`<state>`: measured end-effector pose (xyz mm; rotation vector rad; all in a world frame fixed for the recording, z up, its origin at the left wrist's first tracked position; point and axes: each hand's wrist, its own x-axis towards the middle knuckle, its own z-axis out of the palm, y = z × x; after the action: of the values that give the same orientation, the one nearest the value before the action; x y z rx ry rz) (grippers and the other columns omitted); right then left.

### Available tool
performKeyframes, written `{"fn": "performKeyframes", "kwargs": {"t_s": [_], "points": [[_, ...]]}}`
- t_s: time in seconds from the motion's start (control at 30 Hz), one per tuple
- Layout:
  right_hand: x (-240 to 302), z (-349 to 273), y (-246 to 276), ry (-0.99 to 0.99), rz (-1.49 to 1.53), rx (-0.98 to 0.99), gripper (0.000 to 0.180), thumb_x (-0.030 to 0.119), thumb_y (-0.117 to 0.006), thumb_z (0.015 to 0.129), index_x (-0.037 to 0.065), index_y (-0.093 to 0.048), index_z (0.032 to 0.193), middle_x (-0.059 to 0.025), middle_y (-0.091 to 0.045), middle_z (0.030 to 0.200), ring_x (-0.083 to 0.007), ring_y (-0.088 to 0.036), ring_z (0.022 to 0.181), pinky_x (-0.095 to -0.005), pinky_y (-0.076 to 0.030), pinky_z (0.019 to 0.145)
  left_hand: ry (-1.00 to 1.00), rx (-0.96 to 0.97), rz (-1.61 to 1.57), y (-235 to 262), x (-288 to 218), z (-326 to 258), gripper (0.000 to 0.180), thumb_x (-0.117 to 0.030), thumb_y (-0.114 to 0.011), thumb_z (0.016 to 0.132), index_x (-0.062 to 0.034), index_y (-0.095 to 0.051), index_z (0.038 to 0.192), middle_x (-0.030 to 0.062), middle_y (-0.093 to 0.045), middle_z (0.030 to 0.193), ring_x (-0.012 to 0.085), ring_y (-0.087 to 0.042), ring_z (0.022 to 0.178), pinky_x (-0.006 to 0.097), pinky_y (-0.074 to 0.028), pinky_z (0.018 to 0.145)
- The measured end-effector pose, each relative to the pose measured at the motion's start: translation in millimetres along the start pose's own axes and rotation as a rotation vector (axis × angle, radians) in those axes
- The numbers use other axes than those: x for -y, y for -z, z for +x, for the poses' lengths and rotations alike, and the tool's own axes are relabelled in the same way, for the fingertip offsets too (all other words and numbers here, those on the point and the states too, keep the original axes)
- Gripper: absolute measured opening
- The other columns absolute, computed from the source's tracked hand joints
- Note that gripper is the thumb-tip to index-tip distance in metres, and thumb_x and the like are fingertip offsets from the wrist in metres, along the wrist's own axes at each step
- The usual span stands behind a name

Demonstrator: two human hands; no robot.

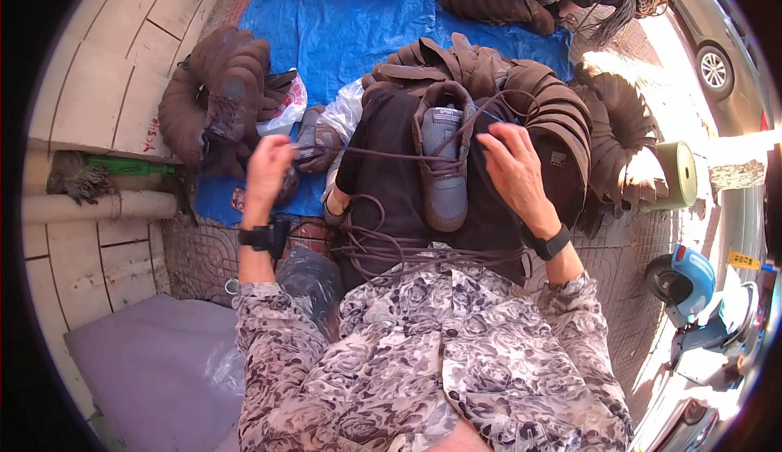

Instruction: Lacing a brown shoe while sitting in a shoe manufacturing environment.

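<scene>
Two gaps beside shoe [445, 144], lace [383, 154] in left fingers [283, 152], grip unclear in right fingers [507, 136].

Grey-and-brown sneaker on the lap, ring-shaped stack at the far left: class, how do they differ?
The sneaker is a single shoe; the ring-shaped stack is many nested pieces. The sneaker lies on dark cloth, toe pointing down the picture; the stack stands near the pale wall. The stack looks larger than the sneaker. Both show brown material.
</scene>
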<state>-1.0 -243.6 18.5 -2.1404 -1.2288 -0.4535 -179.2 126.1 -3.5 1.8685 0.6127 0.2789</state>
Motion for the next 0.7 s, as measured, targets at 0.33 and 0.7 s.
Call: {"fn": "performKeyframes", "kwargs": {"t_s": [0.33,0.7], "points": [[8.9,39.7,15.2,-0.065,0.149,0.631,0.013,0.015,-0.06,0.078,0.006,-0.054,0.086,-0.0124,-0.059,0.086,-0.03,-0.06,0.085,-0.0404,-0.048,0.073,-0.784,0.36,0.456,-146.0,-73.0,-8.7,0.017,-0.013,-0.068,0.073,-0.0018,-0.056,0.074,0.0105,-0.053,0.075,0.0269,-0.053,0.083,0.035,-0.042,0.074],[-129.9,11.1,182.8,-0.538,0.241,0.632,0.011,0.0,-0.059,0.077,-0.001,-0.062,0.088,-0.004,-0.059,0.068,-0.0088,-0.056,0.062,-0.0234,-0.046,0.058,-0.102,0.458,0.443,13.1,-33.9,-35.2,0.011,-0.007,-0.06,0.08,0.0016,-0.064,0.086,0.0082,-0.062,0.07,0.0132,-0.059,0.062,0.027,-0.045,0.057]]}}
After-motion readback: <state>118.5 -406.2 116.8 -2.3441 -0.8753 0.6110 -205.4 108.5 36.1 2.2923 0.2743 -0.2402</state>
